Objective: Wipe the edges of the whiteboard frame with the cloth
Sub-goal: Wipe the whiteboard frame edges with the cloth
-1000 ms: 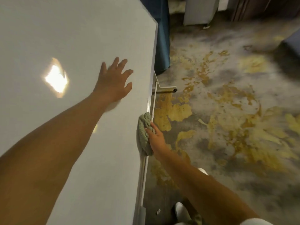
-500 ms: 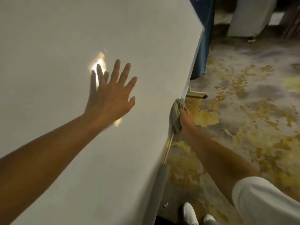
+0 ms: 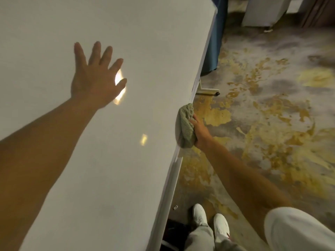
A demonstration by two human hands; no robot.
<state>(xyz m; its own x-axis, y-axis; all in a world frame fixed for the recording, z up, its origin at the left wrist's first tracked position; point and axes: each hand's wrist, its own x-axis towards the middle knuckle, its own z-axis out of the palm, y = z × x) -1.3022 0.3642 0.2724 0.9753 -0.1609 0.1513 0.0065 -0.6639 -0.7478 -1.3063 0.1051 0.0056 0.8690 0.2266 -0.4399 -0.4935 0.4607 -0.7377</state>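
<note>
The white whiteboard (image 3: 126, 160) fills the left and middle of the view. Its pale metal frame edge (image 3: 204, 57) runs diagonally from top right down to bottom centre. My left hand (image 3: 94, 78) lies flat on the board face with fingers spread, holding nothing. A crumpled grey-green cloth (image 3: 185, 125) is pressed against the frame edge about halfway along it. My right hand (image 3: 200, 132) grips the cloth from the floor side, its fingers partly hidden behind it.
A board stand foot with a caster (image 3: 210, 92) juts out onto the mottled yellow-grey carpet (image 3: 272, 124). A blue drape (image 3: 215, 42) hangs behind the board's top corner. A white cabinet (image 3: 262, 11) stands at the far back. My white shoes (image 3: 210, 218) are near the frame's lower end.
The view has shifted and my left hand has slid up over the bright reflection on the board. My right hand stays shut on the cloth at the frame edge, a little below the stand foot.
</note>
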